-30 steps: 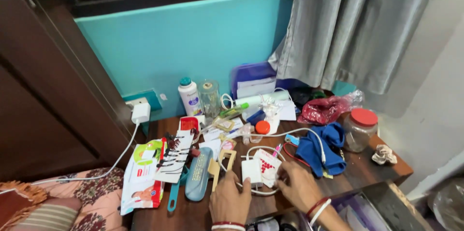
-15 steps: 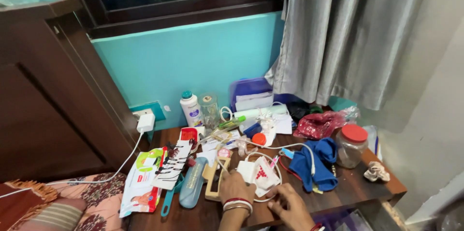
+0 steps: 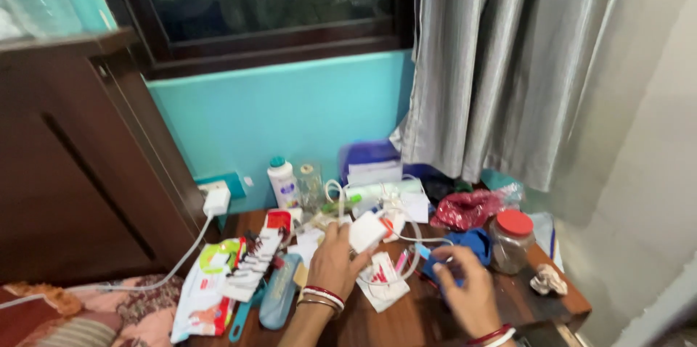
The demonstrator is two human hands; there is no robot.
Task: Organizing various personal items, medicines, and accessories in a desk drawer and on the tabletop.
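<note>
Your left hand [image 3: 335, 263] pinches a white charger block [image 3: 368, 231] above the cluttered table's [image 3: 559, 296] middle; right hand [image 3: 465, 285], fingers loosely curled, touches its trailing white cable [image 3: 410, 267]. Block looks light, rigid, smooth: grip its flat sides. Cable's limp and could snag.

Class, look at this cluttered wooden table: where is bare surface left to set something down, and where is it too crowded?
Bare wood shows at the near edge between the left hand and right hand, and at the right corner around the crumpled white paper wad, beside the red-lidded clear jar. From the white wipes packet back to the white bottle, things crowd together.
</note>
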